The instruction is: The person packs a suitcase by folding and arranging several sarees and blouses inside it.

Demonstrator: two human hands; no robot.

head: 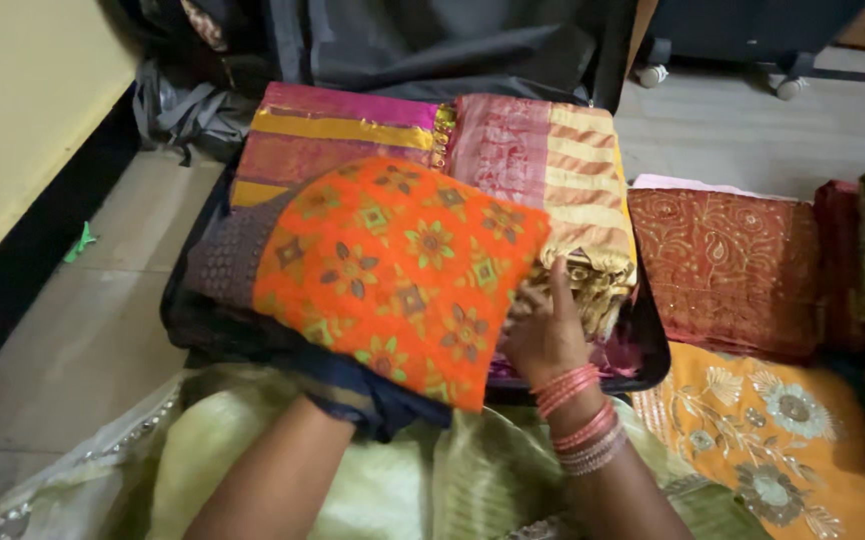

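Right hand [544, 330] at five o'clock of the orange cloth, fingers spread and tucked under its right edge, pressing against the folded fabrics beneath; pink and silver bangles [580, 420] stacked on the wrist. Left hand hidden under the near, dark blue hem of the same cloth, so grip impossible to tell; only the forearm [277, 475] showing, rising from six o'clock. Pale green garment [392, 490] spread across the lap at the very bottom.

Orange flowered cloth [392, 265], folded, held tilted over the open dark suitcase [652, 350], not yet lying flat. By appearance, packing well under way: suitcase already filled close to its rim, this piece halfway into place, still to be settled.

Further in, toward twelve o'clock, magenta and yellow striped sari [342, 130] packed beside a pink and cream striped one [562, 160], the latter with a gold fringe at its near end. At three o'clock, outside the case, a rust embroidered cloth [727, 265] and, nearer, an orange cloth with pale flowers [772, 440], seemingly yet to go in. Beyond, raised grey lid [432, 45]; tiled floor [82, 340] and yellow wall at nine o'clock.
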